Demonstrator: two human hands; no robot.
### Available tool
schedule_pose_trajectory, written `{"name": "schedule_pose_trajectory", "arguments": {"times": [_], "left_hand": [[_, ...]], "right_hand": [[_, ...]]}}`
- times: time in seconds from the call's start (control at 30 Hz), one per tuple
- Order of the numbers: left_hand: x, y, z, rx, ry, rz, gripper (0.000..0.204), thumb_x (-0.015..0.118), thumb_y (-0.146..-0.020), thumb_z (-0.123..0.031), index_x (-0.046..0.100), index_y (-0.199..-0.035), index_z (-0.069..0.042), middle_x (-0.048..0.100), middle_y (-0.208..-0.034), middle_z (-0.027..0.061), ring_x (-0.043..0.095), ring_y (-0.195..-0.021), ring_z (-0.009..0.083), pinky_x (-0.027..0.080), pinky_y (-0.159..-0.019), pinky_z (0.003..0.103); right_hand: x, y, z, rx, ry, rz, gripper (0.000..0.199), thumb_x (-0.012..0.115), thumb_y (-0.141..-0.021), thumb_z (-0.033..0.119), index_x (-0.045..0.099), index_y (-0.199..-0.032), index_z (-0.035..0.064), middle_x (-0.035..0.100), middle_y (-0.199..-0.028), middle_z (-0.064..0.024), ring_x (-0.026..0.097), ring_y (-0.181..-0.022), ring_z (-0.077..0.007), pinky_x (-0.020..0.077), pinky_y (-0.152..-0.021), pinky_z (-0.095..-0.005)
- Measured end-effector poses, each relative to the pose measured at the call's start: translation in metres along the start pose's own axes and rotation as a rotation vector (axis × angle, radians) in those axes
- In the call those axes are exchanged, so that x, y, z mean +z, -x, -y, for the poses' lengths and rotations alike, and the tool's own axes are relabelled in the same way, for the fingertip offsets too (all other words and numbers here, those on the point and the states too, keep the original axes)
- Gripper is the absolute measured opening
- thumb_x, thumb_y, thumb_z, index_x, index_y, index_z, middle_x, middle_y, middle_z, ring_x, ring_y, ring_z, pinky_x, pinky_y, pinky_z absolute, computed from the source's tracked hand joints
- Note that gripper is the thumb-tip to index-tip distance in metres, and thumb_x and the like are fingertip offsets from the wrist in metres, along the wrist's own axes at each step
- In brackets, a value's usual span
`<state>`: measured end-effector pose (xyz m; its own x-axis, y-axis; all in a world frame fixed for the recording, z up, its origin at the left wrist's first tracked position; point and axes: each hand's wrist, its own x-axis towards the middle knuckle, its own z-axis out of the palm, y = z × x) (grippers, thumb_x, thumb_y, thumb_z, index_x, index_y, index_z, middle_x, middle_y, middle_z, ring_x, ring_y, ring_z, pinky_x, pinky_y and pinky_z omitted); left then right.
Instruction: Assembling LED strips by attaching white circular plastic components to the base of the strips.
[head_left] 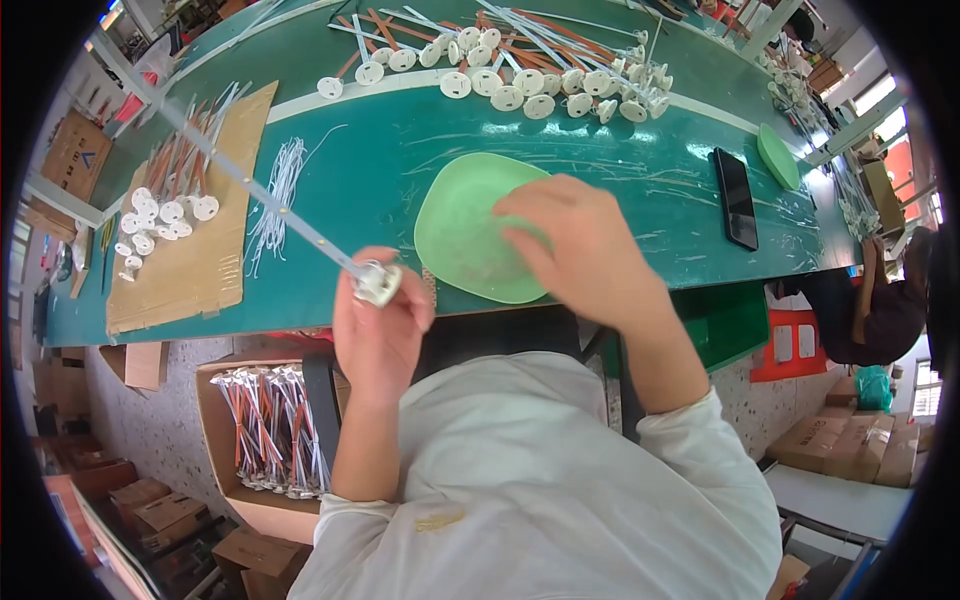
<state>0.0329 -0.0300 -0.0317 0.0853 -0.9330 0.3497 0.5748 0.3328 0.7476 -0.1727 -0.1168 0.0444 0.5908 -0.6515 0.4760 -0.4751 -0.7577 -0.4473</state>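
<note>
My left hand (380,335) is closed on a white round plastic cap (377,284) in front of my body. From the cap a long pale LED strip (284,211) with small yellowish dots runs up and to the left. Over a light green plate (448,195) hovers my right hand (580,240). Its thumb and forefinger are curved, with a gap between their tips, and somewhat smeared by motion. Small greyish bits (488,266) lie in the plate, too blurred to name. I see nothing between the right fingertips.
Many capped strips (505,97) lie along the bench's back; more rest on cardboard (220,270) at left. A bundle of white wires (277,195), a black phone (735,198) and another green plate (777,157) are on the bench. Below left stands a box of finished-looking strips (270,430). A person sits far right.
</note>
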Motion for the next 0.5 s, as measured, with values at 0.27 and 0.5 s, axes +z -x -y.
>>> {"name": "schedule_pose_trajectory", "arguments": {"times": [0.27,0.5], "left_hand": [[-0.020,-0.025,0.006,0.113,0.073,-0.074,0.049,0.051,-0.101,-0.036,0.052,-0.125,0.007,0.055,-0.121,0.0138,0.053,-0.098,0.0206,0.043,-0.073,0.030],[-0.025,-0.021,0.004,0.093,0.111,-0.047,0.044,0.050,-0.102,-0.028,0.052,-0.128,0.007,0.055,-0.126,0.0154,0.054,-0.102,0.0218,0.046,-0.079,0.032]], "right_hand": [[0.013,-0.037,-0.035,0.169,0.131,0.464,0.019,0.068,-0.069,0.005,0.067,-0.087,0.0005,0.067,-0.084,-0.0184,0.065,-0.080,-0.0358,0.0519,-0.072,-0.0419],[0.009,-0.025,-0.034,0.090,-0.044,0.353,0.011,0.064,-0.073,0.002,0.067,-0.084,-0.0002,0.066,-0.078,-0.0166,0.066,-0.076,-0.0337,0.0515,-0.069,-0.0404]]}}
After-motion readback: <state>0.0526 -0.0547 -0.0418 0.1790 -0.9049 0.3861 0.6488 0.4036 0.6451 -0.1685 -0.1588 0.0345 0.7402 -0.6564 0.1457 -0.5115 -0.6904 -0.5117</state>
